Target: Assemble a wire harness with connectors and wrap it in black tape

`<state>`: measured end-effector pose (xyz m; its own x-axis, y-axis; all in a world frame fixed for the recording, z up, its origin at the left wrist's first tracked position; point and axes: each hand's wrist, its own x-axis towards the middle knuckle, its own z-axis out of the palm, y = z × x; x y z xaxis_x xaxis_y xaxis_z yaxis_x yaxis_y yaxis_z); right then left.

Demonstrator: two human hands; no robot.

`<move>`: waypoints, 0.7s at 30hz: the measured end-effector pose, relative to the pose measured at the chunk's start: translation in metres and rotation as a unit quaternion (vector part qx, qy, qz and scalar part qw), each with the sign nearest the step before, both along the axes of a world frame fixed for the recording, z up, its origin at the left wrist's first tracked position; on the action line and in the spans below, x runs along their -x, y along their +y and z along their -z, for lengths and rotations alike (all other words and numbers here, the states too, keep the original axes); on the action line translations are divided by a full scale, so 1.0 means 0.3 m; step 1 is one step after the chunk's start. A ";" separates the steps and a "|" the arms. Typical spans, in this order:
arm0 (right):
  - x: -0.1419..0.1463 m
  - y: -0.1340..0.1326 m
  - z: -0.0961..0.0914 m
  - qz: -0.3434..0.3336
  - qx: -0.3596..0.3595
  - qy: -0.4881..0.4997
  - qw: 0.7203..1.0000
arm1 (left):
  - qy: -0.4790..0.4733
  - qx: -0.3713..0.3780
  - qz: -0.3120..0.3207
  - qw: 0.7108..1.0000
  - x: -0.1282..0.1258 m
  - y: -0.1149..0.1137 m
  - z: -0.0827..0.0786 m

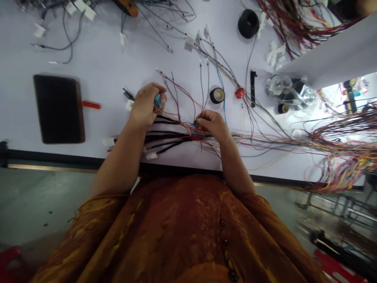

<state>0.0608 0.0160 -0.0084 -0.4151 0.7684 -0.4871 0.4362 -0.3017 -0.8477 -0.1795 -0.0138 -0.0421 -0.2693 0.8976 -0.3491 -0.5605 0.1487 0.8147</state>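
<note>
Wiring harness of black and multicoloured wires [173, 135] lies across the near edge of your white work table [100, 47], with its thick black run directly in front of your rust-orange patterned garment [176, 228]. Far to the right of the harness, a great tangled mass of thin red, yellow and purple wires [338, 147] spreads out, and its strands appear to feed toward your hands, which would explain why the bundle stretches sideways rather than lying coiled. Left of the harness sits a dark brown rectangular pad [59, 109] with a slim red handle [91, 105]. Beyond the harness lie a black coil [248, 23], a crumpled clear plastic bag [287, 92] and a black tape roll with a pale core [217, 95], all probably kept within reach but off the wires. Your left hand [143, 108] is curled and pinching a small teal connector [158, 101] at the harness's far side, seemingly to steady it upright among the leads. Your right hand [213, 124] has thumb and fingers pressed together on strands of thin coloured wire [188, 126], perhaps separating them from the bundle, though exactly which strands it pinches cannot be told.
</note>
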 end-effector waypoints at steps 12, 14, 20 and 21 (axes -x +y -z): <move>-0.015 -0.018 0.018 0.053 0.032 0.071 0.996 | 0.013 0.044 -0.015 0.999 -0.016 -0.007 -0.062; -0.019 -0.018 0.017 0.051 0.027 0.096 0.994 | 0.009 0.044 -0.005 0.999 -0.012 -0.008 -0.059; -0.007 0.009 0.025 0.093 -0.056 0.108 0.988 | 0.006 0.057 -0.011 0.998 -0.011 -0.003 -0.063; -0.004 0.016 0.032 0.116 -0.076 0.104 0.985 | 0.008 0.061 -0.016 0.998 -0.013 -0.003 -0.068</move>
<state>0.0619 0.0209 -0.0181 -0.2982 0.9115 -0.2831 0.1834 -0.2364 -0.9542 -0.1756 -0.0146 -0.0217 -0.3038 0.8396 -0.4503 -0.5541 0.2288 0.8004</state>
